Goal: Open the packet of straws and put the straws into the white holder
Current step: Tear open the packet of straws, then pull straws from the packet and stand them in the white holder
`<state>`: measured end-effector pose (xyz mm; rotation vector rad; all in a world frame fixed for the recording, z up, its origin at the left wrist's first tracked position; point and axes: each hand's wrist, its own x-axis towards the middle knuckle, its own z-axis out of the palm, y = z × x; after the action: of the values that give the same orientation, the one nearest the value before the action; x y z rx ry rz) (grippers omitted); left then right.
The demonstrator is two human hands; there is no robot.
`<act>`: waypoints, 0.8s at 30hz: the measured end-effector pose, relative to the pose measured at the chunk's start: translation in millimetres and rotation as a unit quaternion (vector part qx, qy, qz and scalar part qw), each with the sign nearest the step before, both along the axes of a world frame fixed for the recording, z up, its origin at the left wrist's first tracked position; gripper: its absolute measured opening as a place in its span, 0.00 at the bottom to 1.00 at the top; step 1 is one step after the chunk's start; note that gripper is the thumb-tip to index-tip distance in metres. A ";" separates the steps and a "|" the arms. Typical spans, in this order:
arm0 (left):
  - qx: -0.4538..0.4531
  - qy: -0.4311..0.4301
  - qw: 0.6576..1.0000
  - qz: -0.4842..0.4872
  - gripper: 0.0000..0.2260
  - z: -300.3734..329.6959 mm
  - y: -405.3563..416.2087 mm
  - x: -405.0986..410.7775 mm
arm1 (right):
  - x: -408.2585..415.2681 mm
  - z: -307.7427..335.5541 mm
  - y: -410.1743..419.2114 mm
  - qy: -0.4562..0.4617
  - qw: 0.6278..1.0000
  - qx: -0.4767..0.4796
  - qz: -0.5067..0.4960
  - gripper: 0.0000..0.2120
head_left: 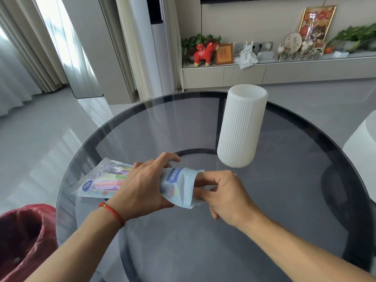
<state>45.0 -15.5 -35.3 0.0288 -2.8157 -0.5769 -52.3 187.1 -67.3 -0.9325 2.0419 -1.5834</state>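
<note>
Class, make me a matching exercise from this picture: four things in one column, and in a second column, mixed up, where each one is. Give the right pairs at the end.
Things
1. white holder
2. packet of straws
3. red bin bag
4. red horse figure

Places
A. on the low cabinet by the far wall
B. beside the glass table, at the near left
C. held by the left hand, with fingers of the right hand at its open end
D. upright on the far right part of the table

Pairs: 1-D, 2-C, 3-B, 4-A
</note>
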 end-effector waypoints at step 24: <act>0.008 0.006 0.998 0.060 0.24 1.8 -18.4 5.6 | -44.0 27.5 42.1 -0.123 0.983 -0.123 -0.064 0.02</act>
<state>50.6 -33.9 -33.5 0.1943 -2.7757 -0.5695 -96.3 229.1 -39.8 -0.6547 1.7945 -1.9476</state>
